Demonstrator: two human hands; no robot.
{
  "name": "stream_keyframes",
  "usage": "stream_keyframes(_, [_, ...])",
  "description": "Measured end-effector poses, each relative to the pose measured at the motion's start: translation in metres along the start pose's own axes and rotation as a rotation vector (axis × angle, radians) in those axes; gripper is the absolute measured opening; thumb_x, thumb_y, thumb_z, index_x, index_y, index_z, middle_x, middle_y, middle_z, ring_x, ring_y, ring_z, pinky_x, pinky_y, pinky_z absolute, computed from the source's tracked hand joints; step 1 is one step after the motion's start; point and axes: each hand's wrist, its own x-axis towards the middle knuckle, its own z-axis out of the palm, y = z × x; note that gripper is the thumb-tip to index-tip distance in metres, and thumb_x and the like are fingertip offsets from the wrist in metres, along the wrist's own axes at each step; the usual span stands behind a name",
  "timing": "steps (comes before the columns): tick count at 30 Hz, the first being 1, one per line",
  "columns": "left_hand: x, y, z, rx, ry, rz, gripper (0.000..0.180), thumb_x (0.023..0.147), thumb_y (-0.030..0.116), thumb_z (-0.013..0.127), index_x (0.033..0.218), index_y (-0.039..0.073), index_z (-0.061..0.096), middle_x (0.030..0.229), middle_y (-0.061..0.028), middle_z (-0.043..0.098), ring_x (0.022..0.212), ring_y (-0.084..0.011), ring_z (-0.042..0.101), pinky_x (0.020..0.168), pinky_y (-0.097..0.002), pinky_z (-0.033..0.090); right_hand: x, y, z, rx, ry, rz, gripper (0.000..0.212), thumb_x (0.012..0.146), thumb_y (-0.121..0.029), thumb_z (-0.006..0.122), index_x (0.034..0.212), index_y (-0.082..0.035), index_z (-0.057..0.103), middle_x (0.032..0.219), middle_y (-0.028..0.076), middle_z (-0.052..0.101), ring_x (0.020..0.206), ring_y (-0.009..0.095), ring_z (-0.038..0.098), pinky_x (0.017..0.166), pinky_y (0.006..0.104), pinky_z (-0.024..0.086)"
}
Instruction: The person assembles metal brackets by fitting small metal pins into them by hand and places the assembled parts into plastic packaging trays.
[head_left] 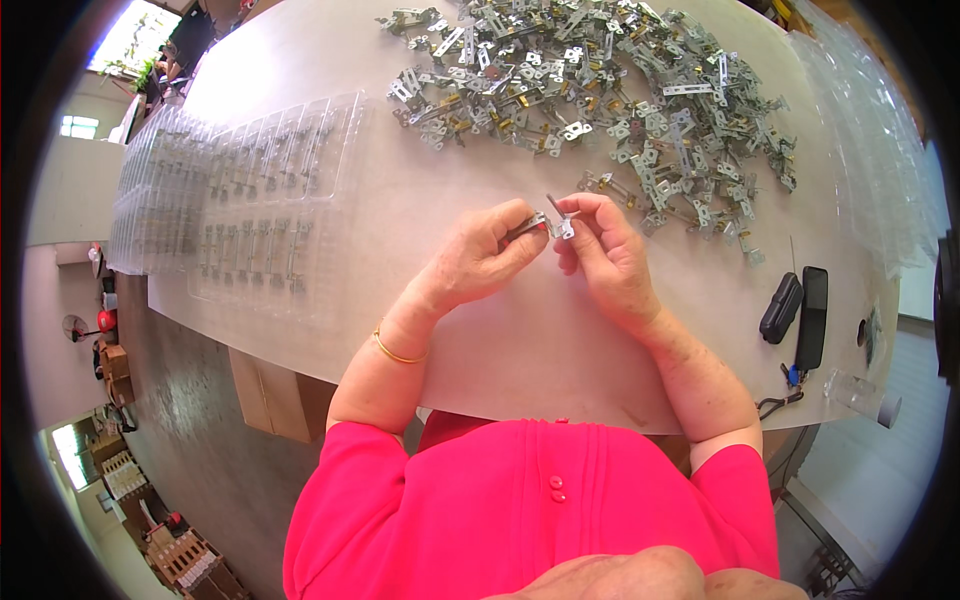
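Over the table's middle, my left hand point(487, 250) and my right hand point(612, 258) are close together, fingers closed in pinches. Between them is a small silvery metal bracket point(566, 229) with a holed end plate, gripped by my right fingertips. My left thumb and forefinger pinch a narrow metal piece point(528, 226) with a spot of red beside it. Whether the two pieces are joined is too small to tell, and my fingers cover much of them. Just beyond my hands spreads a large heap of similar metal brackets point(560, 80), some with yellowish parts.
At the left, clear plastic trays point(345, 150) hold rows of metal parts, with more trays stacked point(150, 190) beside them. To the right lie a black case point(781, 308), a phone point(813, 318) and a clear bottle point(855, 395). Clear plastic sheeting point(870, 130) covers the far right edge.
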Motion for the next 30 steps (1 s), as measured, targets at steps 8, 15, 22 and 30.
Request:
stream_keyframes(8, [-0.002,0.001,0.002,0.082,-0.053,0.045,0.016,0.090,0.007,0.068,0.082,0.001,0.056,0.061,-0.0019,0.043,0.056,-0.0075,0.036,0.049,-0.0283,0.033,0.005,0.013,-0.012,0.177,-0.169,0.004,0.015,0.102,-0.006,0.054,0.116,-0.003,0.060,0.096,0.002,0.062,0.084,0.008,0.059,0.077,0.0242,0.050])
stream_keyframes(15, [-0.004,-0.001,0.006,0.206,0.065,0.093,0.015,0.088,0.005,0.070,0.081,0.000,0.057,0.061,-0.0052,0.045,0.054,-0.0104,0.037,0.048,-0.0304,0.033,0.009,0.015,0.002,0.158,0.019,-0.279,0.009,0.101,-0.005,0.059,0.110,-0.004,0.062,0.100,0.000,0.063,0.091,0.008,0.060,0.082,0.0245,0.051])
stream_keyframes(22, [0.000,-0.004,0.006,0.212,0.120,0.139,0.011,0.086,0.007,0.071,0.084,0.000,0.062,0.063,-0.0057,0.055,0.052,-0.0105,0.044,0.049,-0.0285,0.037,0.005,0.014,-0.005,0.063,-0.036,-0.150,0.010,0.102,-0.006,0.058,0.110,-0.002,0.061,0.103,0.003,0.064,0.088,0.010,0.063,0.082,0.0265,0.054])
stream_keyframes(30, [0.000,0.000,-0.011,-0.168,-0.149,-0.139,0.023,0.092,0.016,0.065,0.108,-0.001,0.067,0.081,-0.0049,0.067,0.072,-0.0093,0.060,0.065,-0.0255,0.049,0.010,0.010,-0.004,0.198,0.053,-0.181,0.011,0.102,-0.005,0.057,0.112,-0.002,0.060,0.095,0.001,0.063,0.086,0.010,0.064,0.078,0.0258,0.055])
